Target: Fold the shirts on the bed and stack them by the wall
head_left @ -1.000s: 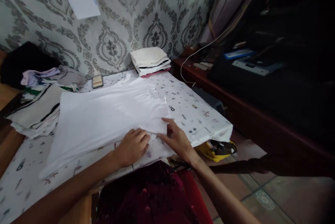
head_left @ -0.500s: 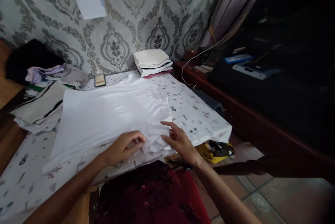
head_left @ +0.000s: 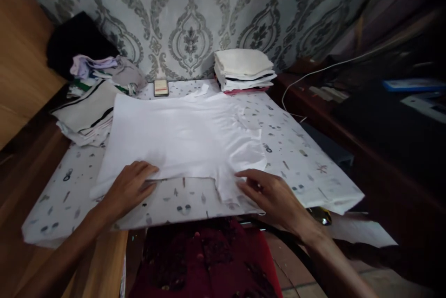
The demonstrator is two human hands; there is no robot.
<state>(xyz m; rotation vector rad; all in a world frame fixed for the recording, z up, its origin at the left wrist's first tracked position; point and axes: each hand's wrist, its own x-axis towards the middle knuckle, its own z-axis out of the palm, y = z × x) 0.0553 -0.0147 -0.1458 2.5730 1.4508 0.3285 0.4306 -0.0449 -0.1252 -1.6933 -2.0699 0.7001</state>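
Observation:
A white T-shirt (head_left: 170, 131) lies spread on its side across the table, its hem to the left and its wrinkled neck and sleeve end to the right. My left hand (head_left: 132, 182) rests at the shirt's near edge, fingers stretched over the fabric and thumb apart. At the near sleeve, my right hand (head_left: 268, 191) touches the cloth with its index finger and thumb spread. The near sleeve points toward me, close to the table's front edge.
A patterned cloth covers the table (head_left: 195, 200). Folded clothes (head_left: 244, 70) are stacked at the back right, with a small box (head_left: 160, 87) left of them. More clothes (head_left: 90, 107) pile up at the left. A white cable (head_left: 313, 73) runs over the dark furniture at right.
My left hand has moved left along the shirt's near edge, away from my right hand. The near sleeve now lies flatter, extended toward me. The camera view has turned left and down.

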